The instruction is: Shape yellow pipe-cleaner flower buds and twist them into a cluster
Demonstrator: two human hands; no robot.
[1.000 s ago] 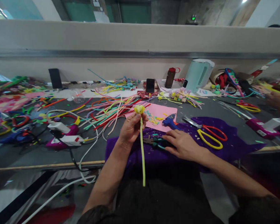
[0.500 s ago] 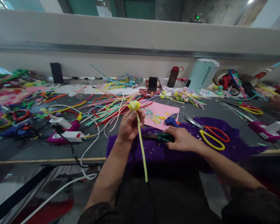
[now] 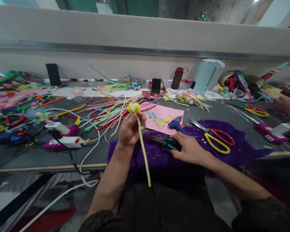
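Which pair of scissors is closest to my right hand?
The red-and-yellow-handled scissors on the purple cloth, beside your right hand. The far-left pair and far-right pair lie off that cloth.

torso: dark garment (image 3: 174, 209) | dark sleeves (image 3: 265, 214), elbow-length | forearms (image 3: 111, 180), hands (image 3: 191, 149): bare

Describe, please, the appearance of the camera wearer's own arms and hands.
The left hand and right hand are bare, without gloves. Both forearms are bare too, with no watch or bracelet visible. The left sleeve and right sleeve are dark, look wrinkled, and stop near the elbows.
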